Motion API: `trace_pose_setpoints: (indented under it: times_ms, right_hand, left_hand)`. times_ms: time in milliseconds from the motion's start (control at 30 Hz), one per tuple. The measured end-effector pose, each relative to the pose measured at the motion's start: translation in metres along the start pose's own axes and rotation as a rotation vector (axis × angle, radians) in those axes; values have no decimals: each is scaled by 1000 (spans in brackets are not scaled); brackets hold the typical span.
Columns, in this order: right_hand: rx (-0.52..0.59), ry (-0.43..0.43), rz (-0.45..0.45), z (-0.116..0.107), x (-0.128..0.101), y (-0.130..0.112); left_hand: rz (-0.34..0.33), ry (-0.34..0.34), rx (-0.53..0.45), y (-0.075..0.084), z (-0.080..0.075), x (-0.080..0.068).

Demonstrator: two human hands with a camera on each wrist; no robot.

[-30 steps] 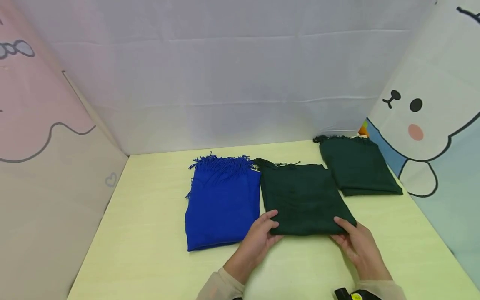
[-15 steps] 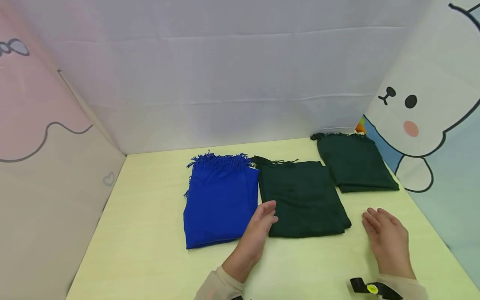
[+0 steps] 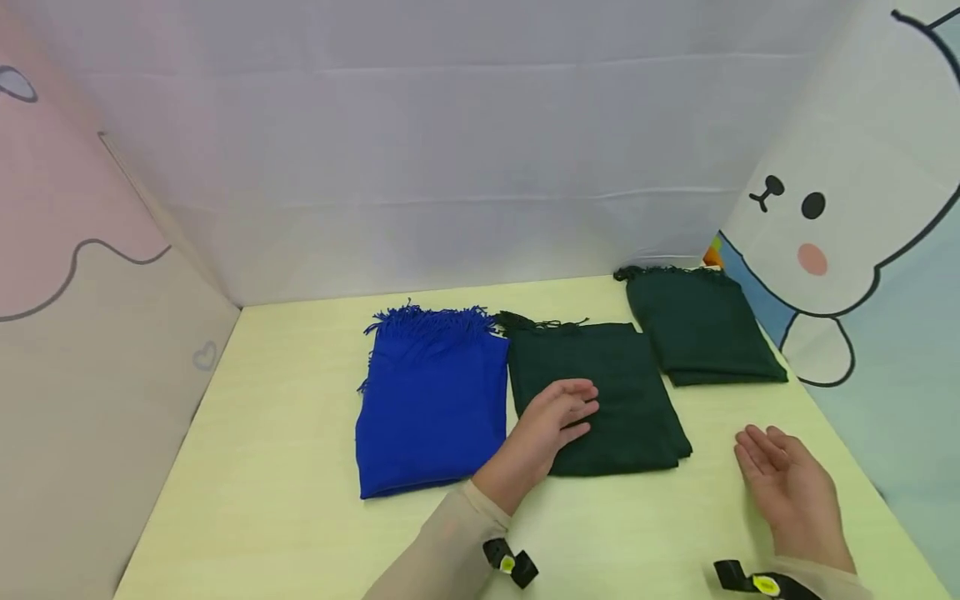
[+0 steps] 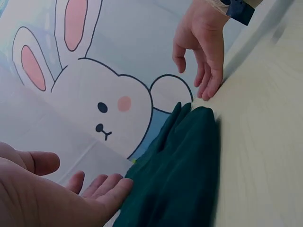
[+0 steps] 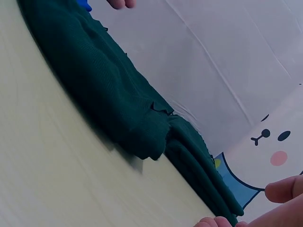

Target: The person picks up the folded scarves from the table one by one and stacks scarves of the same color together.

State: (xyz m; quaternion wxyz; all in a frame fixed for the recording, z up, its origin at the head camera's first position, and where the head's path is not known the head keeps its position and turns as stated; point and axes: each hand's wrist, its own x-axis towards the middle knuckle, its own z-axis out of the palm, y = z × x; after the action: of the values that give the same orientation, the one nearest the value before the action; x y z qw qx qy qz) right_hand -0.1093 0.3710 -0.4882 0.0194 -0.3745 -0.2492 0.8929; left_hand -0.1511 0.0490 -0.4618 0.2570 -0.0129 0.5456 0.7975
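Three folded fringed scarves lie on the pale yellow table [image 3: 285, 467]: a blue scarf [image 3: 431, 400] at left, a dark green scarf [image 3: 622, 392] in the middle, and a second dark green scarf [image 3: 701, 325] at the back right. My left hand [image 3: 558, 417] lies flat with straight fingers on the near left part of the middle green scarf [image 4: 184, 165]. My right hand [image 3: 783, 483] hovers open, palm up, over the table right of that scarf, holding nothing. The right wrist view shows the green scarf's near corner [image 5: 142, 132].
Fabric screens wall the table on three sides: white at the back [image 3: 480, 167], pink and beige at left [image 3: 90, 333], a cartoon rabbit panel at right [image 3: 862, 208]. A small orange object [image 3: 712, 257] peeks out at the back right corner.
Both hands let go of the middle green scarf's near edge. The left hand moved up onto the scarf and lies flat; the right hand drew away to the right and turned palm up.
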Motion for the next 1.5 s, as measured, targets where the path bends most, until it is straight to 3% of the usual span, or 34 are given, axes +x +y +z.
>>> trace_pose_setpoints:
  times_ms: [167, 333, 500, 667, 833, 1067, 1300, 1500]
  right_hand:
    - [43, 29, 9, -2, 2, 7]
    - [-6, 49, 10, -2, 3, 17]
    - [-42, 58, -33, -2, 0, 18]
    - [-46, 32, -41, -3, -3, 13]
    - [-14, -4, 2, -4, -4, 11]
    - [8, -11, 48, -8, -2, 11]
    - [101, -188, 132, -16, 15, -14]
    - [244, -282, 197, -10, 39, -48]
  left_hand:
    - [-82, -86, -143, -2, 15, 34]
    - [-177, -135, -340, -4, 30, 66]
    - [-221, -113, -436, -5, 52, 95]
    - [-293, 6, -445, -15, 64, 115]
    - [-322, 84, -472, -22, 68, 126]
    - [-336, 110, -487, -20, 75, 135]
    - [-324, 133, -501, -17, 82, 143]
    - [-322, 125, -476, -15, 95, 148]
